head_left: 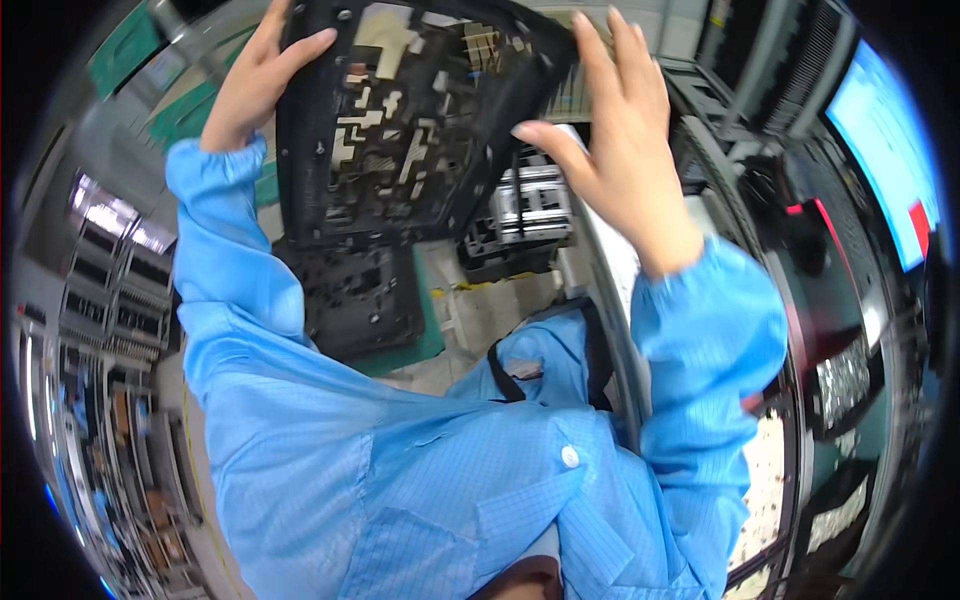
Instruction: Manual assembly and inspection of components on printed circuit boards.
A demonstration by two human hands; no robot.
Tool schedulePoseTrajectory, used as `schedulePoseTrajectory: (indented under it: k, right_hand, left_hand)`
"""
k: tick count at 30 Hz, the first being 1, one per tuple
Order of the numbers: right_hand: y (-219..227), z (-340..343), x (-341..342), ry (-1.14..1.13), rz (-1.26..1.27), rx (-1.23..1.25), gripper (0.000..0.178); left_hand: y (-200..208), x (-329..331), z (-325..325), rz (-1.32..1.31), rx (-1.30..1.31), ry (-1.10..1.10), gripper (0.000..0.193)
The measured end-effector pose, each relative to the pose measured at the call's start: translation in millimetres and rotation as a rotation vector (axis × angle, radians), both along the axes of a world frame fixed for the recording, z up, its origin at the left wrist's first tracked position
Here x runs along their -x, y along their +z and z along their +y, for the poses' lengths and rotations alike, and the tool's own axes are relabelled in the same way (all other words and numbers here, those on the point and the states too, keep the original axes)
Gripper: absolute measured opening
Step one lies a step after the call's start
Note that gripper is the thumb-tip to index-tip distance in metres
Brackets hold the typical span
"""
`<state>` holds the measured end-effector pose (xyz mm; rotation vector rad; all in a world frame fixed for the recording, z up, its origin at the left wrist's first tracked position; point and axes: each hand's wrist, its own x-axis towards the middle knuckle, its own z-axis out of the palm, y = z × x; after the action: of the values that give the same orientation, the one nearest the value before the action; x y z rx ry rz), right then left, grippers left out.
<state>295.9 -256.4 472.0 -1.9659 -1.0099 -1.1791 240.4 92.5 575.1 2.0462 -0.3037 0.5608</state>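
Observation:
My left hand (255,85) grips the left edge of a black fixture plate (305,160), its thumb lying over the rim. The plate is held up and tilted, with many irregular cutouts through which lighter surfaces show. At its right side is my right hand (630,140), thumb and fingers spread apart. The fingertips come close to the plate's right corner; whether they touch it I cannot tell. Below the raised plate, a second black plate with cutouts (365,305) lies on a green mat (432,320).
A metal rail (615,300) runs along the right of the work area. Beyond it stand a bright screen (885,150) and silvery packets (845,390). Green boards (125,55) are at upper left, racks (120,300) at far left. Blue cloth with black straps (545,355) hangs near my body.

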Motion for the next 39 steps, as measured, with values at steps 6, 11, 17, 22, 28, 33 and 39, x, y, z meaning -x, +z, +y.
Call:
schedulePoseTrajectory:
  k: [6, 11, 17, 22, 28, 33, 39]
  right_hand:
    - [-0.5, -80.9, -16.5, 0.498, 0.843, -0.308, 0.024]
    - [-73.8, -139.4, 69.2, 0.179, 1.008, -0.846, 0.02]
    - [-155.5, -184.6, 150.6, -0.104, 1.0, -1.523, 0.025]
    - [-194.0, -216.4, 150.1, -0.218, 1.03, -1.693, 0.027]
    - [-207.1, -227.0, 140.9, -0.369, 1.087, -1.739, 0.032]
    - [-209.4, -235.5, 127.9, -0.472, 1.13, -1.7, 0.034]
    - [-249.8, -244.5, 127.6, -0.923, 1.266, -1.284, 0.048]
  left_hand:
    - [46.2, -91.1, -161.3, 0.39, -0.438, -0.561, 0.081]
    - [-0.5, -174.9, -229.9, -0.327, -0.649, -0.796, 0.058]
    - [-151.9, -193.2, -258.3, 0.696, 0.015, -0.474, 0.093]
    - [-229.6, -216.9, -308.9, 1.173, -0.021, -0.565, 0.058]
    - [-240.7, -217.0, -344.0, 1.047, -0.001, -0.596, 0.046]
    - [-239.8, -223.4, -351.6, 1.073, 0.042, -0.602, 0.047]
    - [-269.3, -230.2, -337.9, 0.997, 0.224, -0.547, 0.041]
